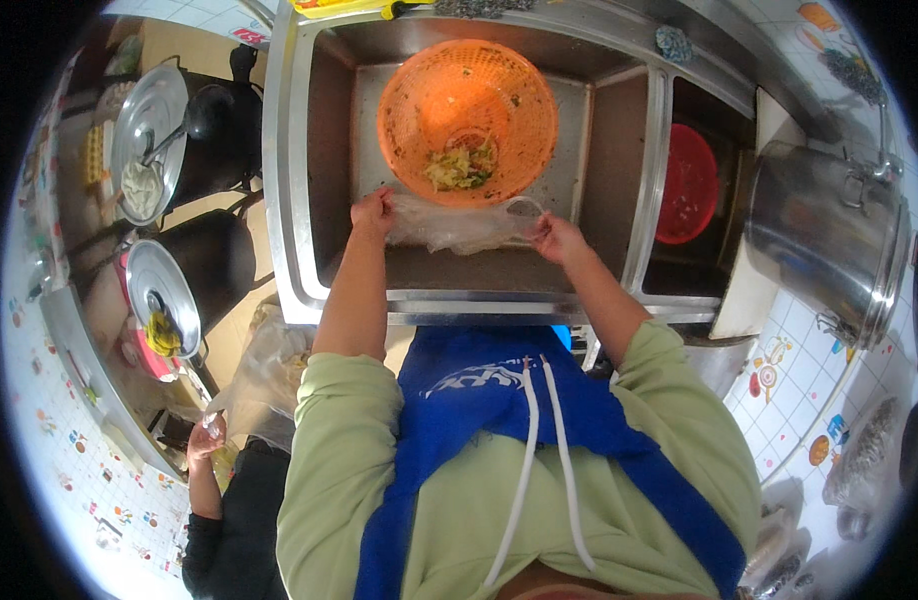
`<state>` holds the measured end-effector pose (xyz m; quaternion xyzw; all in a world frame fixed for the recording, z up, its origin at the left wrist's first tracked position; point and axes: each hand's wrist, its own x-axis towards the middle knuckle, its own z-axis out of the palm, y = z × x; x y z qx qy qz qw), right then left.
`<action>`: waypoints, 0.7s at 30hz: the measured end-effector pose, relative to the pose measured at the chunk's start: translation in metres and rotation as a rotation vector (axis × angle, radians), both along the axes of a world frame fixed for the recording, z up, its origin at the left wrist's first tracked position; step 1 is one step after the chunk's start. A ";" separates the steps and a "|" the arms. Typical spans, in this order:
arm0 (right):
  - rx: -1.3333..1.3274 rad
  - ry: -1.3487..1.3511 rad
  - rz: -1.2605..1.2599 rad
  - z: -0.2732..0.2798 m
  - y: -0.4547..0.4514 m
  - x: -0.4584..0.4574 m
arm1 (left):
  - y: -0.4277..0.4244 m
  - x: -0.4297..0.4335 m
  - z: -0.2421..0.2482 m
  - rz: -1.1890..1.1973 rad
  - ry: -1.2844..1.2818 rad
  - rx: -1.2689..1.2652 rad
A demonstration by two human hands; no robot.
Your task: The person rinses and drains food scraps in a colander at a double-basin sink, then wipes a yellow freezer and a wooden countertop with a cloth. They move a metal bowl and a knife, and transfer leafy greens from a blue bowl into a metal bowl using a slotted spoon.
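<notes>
Both hands hold a clear plastic bag (459, 229) stretched between them over the near part of a stainless steel sink basin (609, 150). My left hand (373, 213) pinches its left end, and my right hand (559, 237) grips the right end by a loop handle. Just beyond the bag, an orange plastic colander (466, 82) stands tilted in the basin, its open side facing me. Chopped vegetable scraps (459, 165) lie in the bottom of the colander, with small bits stuck to its wall. The bag's contents, if any, cannot be told.
A red plastic basin (684, 184) sits in the smaller right sink. Beyond it stands a large steel pot (819, 232). At left are woks with metal lids (163, 281) and a ladle (166, 142). A co-worker's hand (206, 437) holds another plastic bag (268, 375) at lower left.
</notes>
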<state>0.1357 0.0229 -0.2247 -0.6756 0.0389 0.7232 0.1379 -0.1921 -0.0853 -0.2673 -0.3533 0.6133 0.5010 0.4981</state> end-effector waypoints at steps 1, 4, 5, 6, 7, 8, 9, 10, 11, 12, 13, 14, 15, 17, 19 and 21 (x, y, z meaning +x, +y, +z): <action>0.018 -0.124 -0.152 -0.005 0.004 -0.001 | 0.002 -0.004 0.004 0.023 0.011 -0.026; 0.024 -0.032 -0.391 -0.019 0.026 -0.009 | 0.013 -0.009 0.023 -0.303 0.044 0.124; 0.040 -0.003 -0.413 -0.020 0.034 -0.014 | 0.020 -0.011 0.030 -0.409 0.090 0.157; 0.053 -0.020 -0.438 -0.021 0.042 -0.019 | 0.028 -0.012 0.037 -0.515 0.131 0.175; 0.057 -0.023 -0.461 -0.020 0.051 -0.023 | 0.034 -0.015 0.042 -0.621 0.167 0.203; 0.086 0.000 -0.435 -0.018 0.058 -0.026 | 0.041 -0.019 0.046 -0.708 0.194 0.220; 0.108 0.039 -0.407 -0.014 0.065 -0.029 | 0.047 -0.024 0.046 -0.796 0.215 0.248; 0.130 0.076 -0.382 -0.011 0.071 -0.031 | 0.053 -0.028 0.044 -0.890 0.244 0.284; 0.157 0.074 -0.371 -0.007 0.075 -0.032 | 0.059 -0.033 0.039 -0.928 0.233 0.287; 0.184 0.072 -0.357 -0.005 0.079 -0.034 | 0.062 -0.038 0.032 -0.968 0.232 0.294; 0.207 0.071 -0.355 -0.003 0.081 -0.035 | 0.064 -0.043 0.024 -0.994 0.256 0.320; 0.216 0.039 -0.316 -0.002 0.082 -0.036 | 0.068 -0.046 0.014 -1.001 0.235 0.298; 0.225 0.001 -0.291 -0.003 0.084 -0.037 | 0.070 -0.047 0.004 -0.996 0.235 0.299; 0.262 -0.005 -0.228 -0.005 0.087 -0.037 | 0.074 -0.050 -0.008 -1.108 0.267 0.260; 0.280 0.024 -0.150 -0.007 0.092 -0.035 | 0.075 -0.050 -0.007 -1.333 0.348 0.146; 0.383 0.093 -0.081 -0.004 0.101 -0.030 | 0.075 -0.045 0.008 -1.342 0.441 0.168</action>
